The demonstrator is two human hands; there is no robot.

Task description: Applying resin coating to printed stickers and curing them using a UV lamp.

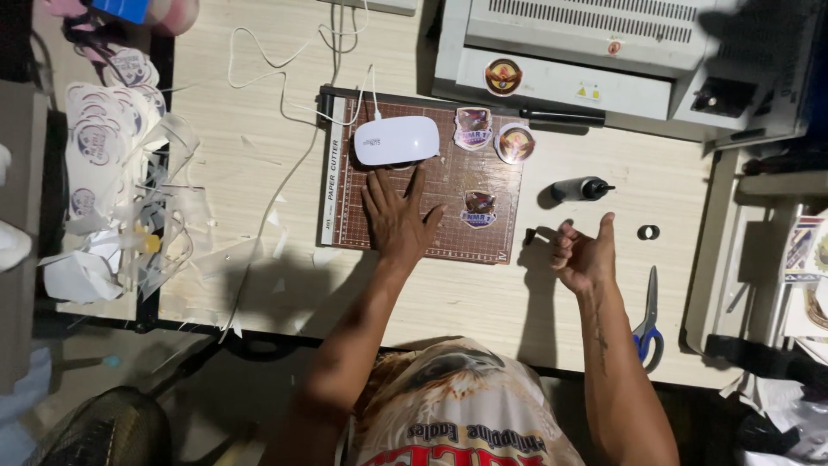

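At the near edge of the pale wood-grain desk point(483, 302), a person's two bare forearms reach out over the work. Their right hand point(585, 256) hovers loosely curled, thumb up, gripping nothing that shows, with blue-handled steel scissors point(645, 321) lying just beside the wrist. Their left hand point(397, 220) lies flat, fingers spread, on the brown gridded paper-cutter mat point(431, 185), near a glossy shield-shaped sticker point(479, 210). Farther on, a second shield-shaped sticker point(473, 129) and a round glossy sticker point(516, 143) sit cut out on the mat (three finished pieces, by the look of it), beside a smooth white domed lamp point(397, 141) on its white cable. To the right lie a small black-capped bottle point(580, 188) and a black ring point(649, 232). Heaped at the far left, curled sheets of uncut round stickers point(108, 142) suggest much remains. Beyond stands a grey boxy laminator point(595, 52).
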